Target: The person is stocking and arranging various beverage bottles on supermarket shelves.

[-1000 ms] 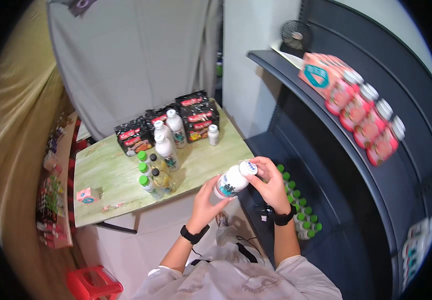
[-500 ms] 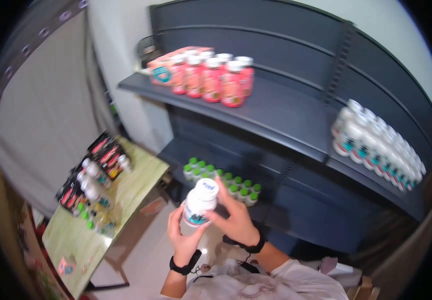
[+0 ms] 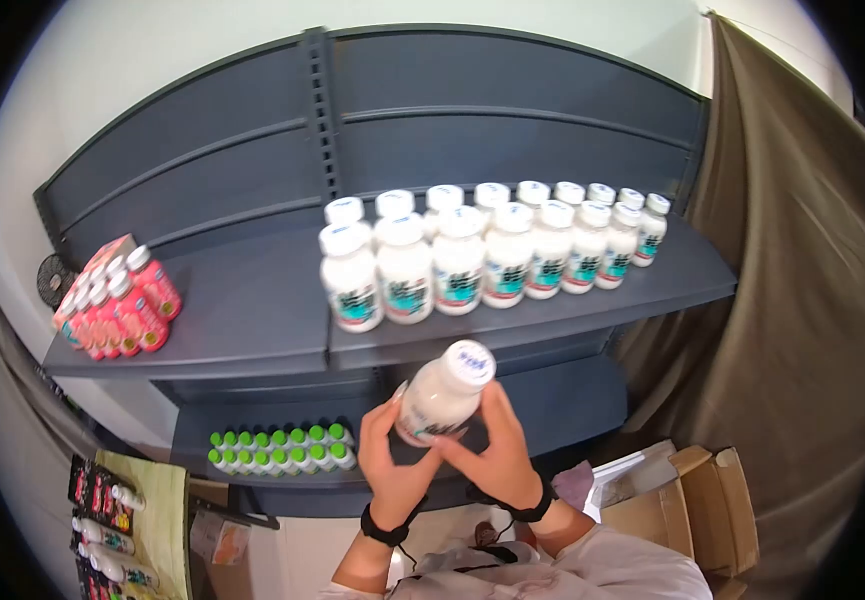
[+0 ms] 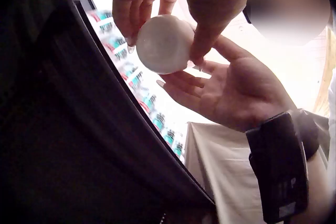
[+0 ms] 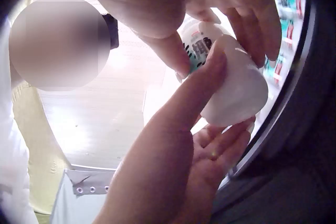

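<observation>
A white plastic bottle (image 3: 440, 400) with a white cap and a dark-and-teal label is held tilted in front of the shelf, between both hands. My left hand (image 3: 392, 465) grips its lower body from the left. From the other side my right hand (image 3: 497, 455) holds it, fingers along the side and thumb low on the front. In the left wrist view the round white end of the bottle (image 4: 164, 45) shows between the fingers. Part of the label and the bottle's smooth side (image 5: 239, 90) appear in the right wrist view.
Two rows of matching white bottles (image 3: 457, 270) stand on the upper shelf (image 3: 262, 290), with pink bottles (image 3: 137, 310) further left. Green-capped bottles (image 3: 277, 460) line the lower shelf. A green table (image 3: 167, 500) bears black packs and bottles; a cardboard box (image 3: 727, 510) stands at right.
The view has swung right from the table to the shelf with the white bottles. Both hands have kept hold of the bottle and carried it along, turning it more upright.
</observation>
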Demonstrator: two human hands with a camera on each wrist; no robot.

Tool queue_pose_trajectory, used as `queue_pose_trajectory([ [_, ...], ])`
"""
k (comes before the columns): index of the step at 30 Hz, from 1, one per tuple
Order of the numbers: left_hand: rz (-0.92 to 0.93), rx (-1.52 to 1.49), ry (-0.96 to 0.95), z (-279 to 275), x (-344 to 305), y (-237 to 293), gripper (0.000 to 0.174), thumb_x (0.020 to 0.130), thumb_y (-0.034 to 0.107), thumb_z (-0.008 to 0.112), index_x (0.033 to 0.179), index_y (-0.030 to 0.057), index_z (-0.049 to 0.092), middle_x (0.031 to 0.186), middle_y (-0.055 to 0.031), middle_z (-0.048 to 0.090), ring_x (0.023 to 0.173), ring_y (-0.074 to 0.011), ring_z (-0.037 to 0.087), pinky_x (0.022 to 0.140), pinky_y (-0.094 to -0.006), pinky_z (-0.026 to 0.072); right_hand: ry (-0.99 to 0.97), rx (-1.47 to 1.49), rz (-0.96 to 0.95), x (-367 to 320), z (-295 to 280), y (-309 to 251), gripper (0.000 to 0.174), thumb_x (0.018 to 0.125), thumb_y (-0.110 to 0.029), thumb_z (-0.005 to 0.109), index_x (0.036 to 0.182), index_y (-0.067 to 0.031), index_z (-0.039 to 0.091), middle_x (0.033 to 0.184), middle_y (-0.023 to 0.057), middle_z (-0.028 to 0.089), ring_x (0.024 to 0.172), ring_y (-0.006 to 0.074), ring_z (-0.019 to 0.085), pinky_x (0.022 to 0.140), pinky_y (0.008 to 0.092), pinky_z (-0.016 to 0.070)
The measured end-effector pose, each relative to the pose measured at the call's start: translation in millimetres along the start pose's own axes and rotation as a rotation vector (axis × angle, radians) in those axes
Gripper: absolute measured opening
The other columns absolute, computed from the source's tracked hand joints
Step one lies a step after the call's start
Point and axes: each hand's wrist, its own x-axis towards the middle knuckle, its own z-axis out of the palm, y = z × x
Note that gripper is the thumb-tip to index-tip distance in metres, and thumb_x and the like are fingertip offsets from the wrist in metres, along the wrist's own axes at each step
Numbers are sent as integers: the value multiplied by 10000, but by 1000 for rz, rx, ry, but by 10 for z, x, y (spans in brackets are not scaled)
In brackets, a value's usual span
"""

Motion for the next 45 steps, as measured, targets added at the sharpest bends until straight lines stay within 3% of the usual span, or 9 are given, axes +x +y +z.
queue_pose_trajectory([
  [3,77,-73,-117,606,278,155,669,649,88,891,1239,10,584,1211,-196,632,1062,-333,643,901,-388,521,205,-11,58,58,-417,285,913,774,-84,827,1479,98,275,1303,247,508,1209,352,559,977,389,472],
  [4,94,-94,-147,794,337,206,663,658,97,889,1240,10,583,1220,-198,630,1067,-338,642,902,-392,522,246,157,137,115,-552,284,942,788,-42,807,1508,92,213,1345,232,492,1263,303,527,1012,376,460],
  [8,163,-174,-249,1530,473,321,649,693,130,863,1260,18,567,1238,-200,614,1094,-367,626,907,-409,524,504,200,148,191,-1029,482,941,809,15,763,1539,46,170,1377,176,490,1232,244,552,1005,365,482],
  [17,218,-309,-440,2682,582,542,707,793,66,756,1415,-37,436,1404,-253,502,1287,-400,514,1041,-429,444,617,134,108,423,-2091,954,847,859,31,680,1546,46,185,1336,193,545,1190,235,577,981,357,496],
  [23,303,-213,-484,2940,557,574,720,842,102,697,1461,-70,370,1471,-282,429,1365,-405,437,1088,-434,398,545,39,73,555,-2438,1140,850,866,48,652,1562,18,164,1362,198,530,1174,237,590,966,361,513],
  [28,336,-165,-522,2966,573,549,699,856,90,667,1459,-88,362,1471,-295,424,1367,-407,437,1098,-432,389,513,-10,32,666,-2514,1345,727,896,60,638,1530,27,282,1374,158,512,1161,206,585,937,311,525],
  [35,384,-197,-568,2907,665,519,665,857,56,638,1446,-102,371,1462,-301,431,1358,-395,451,1103,-428,390,544,-113,-17,781,-2466,1570,723,899,24,642,1530,26,288,1287,147,541,1173,201,555,977,303,450],
  [43,414,-187,-433,2995,587,460,589,844,19,623,1393,-105,451,1365,-272,546,1266,-392,545,1048,-435,442,471,-265,9,800,-2539,1544,717,916,15,620,1541,12,269,1349,157,523,1215,217,537,997,314,437],
  [45,410,-176,-408,3014,565,460,566,850,27,616,1378,-109,465,1333,-268,572,1247,-387,560,1035,-439,450,442,-65,44,794,-2565,1532,718,926,26,602,1549,11,245,1397,164,502,1273,217,502,1037,318,416],
])
